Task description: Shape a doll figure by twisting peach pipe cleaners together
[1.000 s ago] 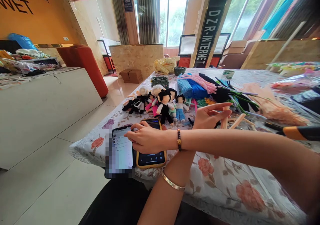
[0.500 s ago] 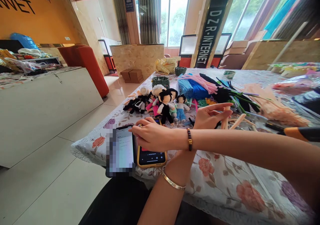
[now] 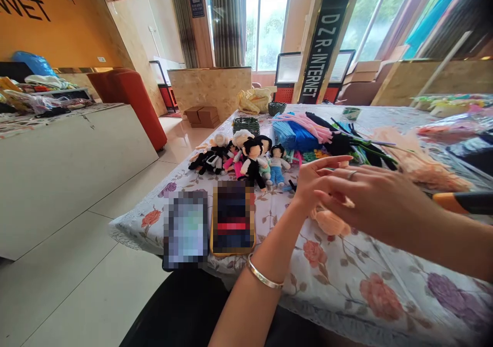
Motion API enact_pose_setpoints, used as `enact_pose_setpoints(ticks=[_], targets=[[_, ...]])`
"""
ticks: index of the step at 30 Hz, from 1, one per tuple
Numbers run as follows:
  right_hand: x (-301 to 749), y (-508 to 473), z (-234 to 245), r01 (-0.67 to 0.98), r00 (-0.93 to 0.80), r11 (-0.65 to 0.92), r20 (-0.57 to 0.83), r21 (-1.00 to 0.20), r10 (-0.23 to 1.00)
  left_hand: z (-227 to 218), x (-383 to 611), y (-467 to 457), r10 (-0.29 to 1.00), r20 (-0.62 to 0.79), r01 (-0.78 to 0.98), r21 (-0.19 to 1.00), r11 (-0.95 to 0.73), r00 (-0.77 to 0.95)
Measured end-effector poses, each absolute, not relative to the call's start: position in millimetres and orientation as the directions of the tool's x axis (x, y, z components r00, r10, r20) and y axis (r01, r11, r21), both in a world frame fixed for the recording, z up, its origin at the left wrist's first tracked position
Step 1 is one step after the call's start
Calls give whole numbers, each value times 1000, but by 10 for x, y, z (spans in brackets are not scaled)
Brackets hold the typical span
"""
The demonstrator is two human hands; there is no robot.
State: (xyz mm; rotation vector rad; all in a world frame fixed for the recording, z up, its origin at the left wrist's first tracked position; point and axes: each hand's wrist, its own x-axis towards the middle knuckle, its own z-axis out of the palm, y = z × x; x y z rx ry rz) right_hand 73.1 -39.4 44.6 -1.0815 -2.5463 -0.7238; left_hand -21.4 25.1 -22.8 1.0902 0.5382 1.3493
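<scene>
My left hand (image 3: pixel 311 181), a silver bangle on its wrist, is closed on a piece made of peach fuzzy pipe cleaner (image 3: pixel 329 222) that hangs below the fingers. From the right my right hand (image 3: pixel 365 193), with a ring, meets it; thumb and fingers close in at the same piece, and the fingertips are partly hidden. Left of the hands lie a black phone (image 3: pixel 185 229) and a phone in a yellow case (image 3: pixel 233 218), screens blurred out. Behind the phones, several small fuzzy dolls (image 3: pixel 252 165) sit in a cluster.
Bundles of blue pipe cleaners (image 3: pixel 296 134) and pink pipe cleaners (image 3: pixel 308 124) lie behind the hands, with a peach bundle (image 3: pixel 419 162) to the right. Dark woven baskets (image 3: pixel 246 125) stand farther back. An orange-and-black tool handle (image 3: pixel 458 202) rests at right on the flowered tablecloth (image 3: pixel 346 285).
My right hand has left the phones and moved right to meet my left hand. The peach piece now hangs lower, beneath both hands. The left arm has barely moved.
</scene>
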Motion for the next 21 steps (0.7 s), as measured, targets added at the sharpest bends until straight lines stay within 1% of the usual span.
enact_pose_setpoints(ticks=[2,4,5,6,7,9,11,14,16,21], targets=[[950,-364,449,757,-638,472,357,453,682,-230,-203,291,929,299,-495,854,-159,217],[1127,-325,423,668,-699,464,276,582,660,-215,-191,307,929,314,-494,850,-183,196],[1196,-301,398,613,-744,497,238,614,624,-204,-186,306,931,313,-501,846,-183,188],[1250,-276,367,607,-757,519,237,602,609,-192,-184,300,932,306,-512,842,-170,193],[1288,-249,330,618,-760,559,237,553,605,-181,-183,291,934,296,-522,839,-155,199],[1320,-198,249,665,-743,631,266,399,614,-163,-186,271,936,279,-538,833,-126,213],[1309,-157,167,697,-717,662,301,277,629,-155,-191,256,939,266,-546,831,-108,218],[1267,-123,72,720,-684,669,350,184,640,-157,-195,256,940,265,-555,825,-105,217],[1254,-116,36,720,-682,670,369,182,632,-158,-196,263,938,274,-560,821,-113,212],[1276,-146,4,684,-726,675,345,275,595,-132,-197,252,946,255,-574,813,-98,201]])
